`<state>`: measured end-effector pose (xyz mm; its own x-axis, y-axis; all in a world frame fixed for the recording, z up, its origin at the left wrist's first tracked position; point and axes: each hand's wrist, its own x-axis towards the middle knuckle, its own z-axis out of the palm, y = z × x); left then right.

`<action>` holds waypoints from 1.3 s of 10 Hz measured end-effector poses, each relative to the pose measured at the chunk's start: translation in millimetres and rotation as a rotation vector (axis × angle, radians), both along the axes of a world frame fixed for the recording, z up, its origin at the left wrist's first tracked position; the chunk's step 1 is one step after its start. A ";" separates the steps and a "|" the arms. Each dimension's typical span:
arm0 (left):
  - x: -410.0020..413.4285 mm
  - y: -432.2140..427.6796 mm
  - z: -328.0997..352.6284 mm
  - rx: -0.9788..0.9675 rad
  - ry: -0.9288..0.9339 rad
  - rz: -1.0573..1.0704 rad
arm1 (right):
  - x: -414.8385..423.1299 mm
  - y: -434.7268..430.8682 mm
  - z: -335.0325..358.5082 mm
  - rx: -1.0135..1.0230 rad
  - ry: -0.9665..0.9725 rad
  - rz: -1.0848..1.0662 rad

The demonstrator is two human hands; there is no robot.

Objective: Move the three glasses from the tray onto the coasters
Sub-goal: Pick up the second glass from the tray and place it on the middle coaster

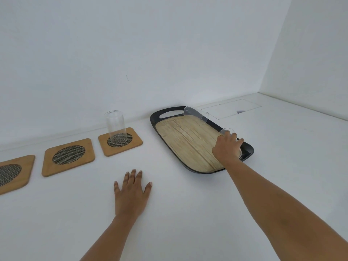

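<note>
Over on the left, two coasters (68, 156) sit bare; third coaster (120, 141) already has a glass (116, 127) upright. Left hand (131, 193) lies flat w/ fingers spread on the surface, prob bracing. Right hand (227, 147) is wrapped around a glass (228, 132) on the tray (188, 140); another glass (196, 114) waits at its far rim.

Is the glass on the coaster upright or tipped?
Upright: the glass stands with its base on the coaster's mesh center, walls vertical.

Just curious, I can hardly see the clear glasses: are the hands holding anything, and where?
The right hand is wrapped around the side of a glass on the tray. The left hand lies flat, holding nothing.
</note>
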<state>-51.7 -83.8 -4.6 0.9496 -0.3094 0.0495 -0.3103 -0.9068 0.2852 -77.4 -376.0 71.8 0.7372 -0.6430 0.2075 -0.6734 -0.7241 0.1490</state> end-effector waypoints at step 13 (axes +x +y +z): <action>-0.6 0.8 0.7 -0.013 0.003 0.009 | 13.3 -6.2 22.7 0.382 0.069 -0.068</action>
<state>-52.3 -83.0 -3.8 0.9525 -0.3001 0.0511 -0.3013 -0.9058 0.2979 -64.1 -382.2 94.5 0.6942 -0.7121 -0.1048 -0.7196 -0.6903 -0.0757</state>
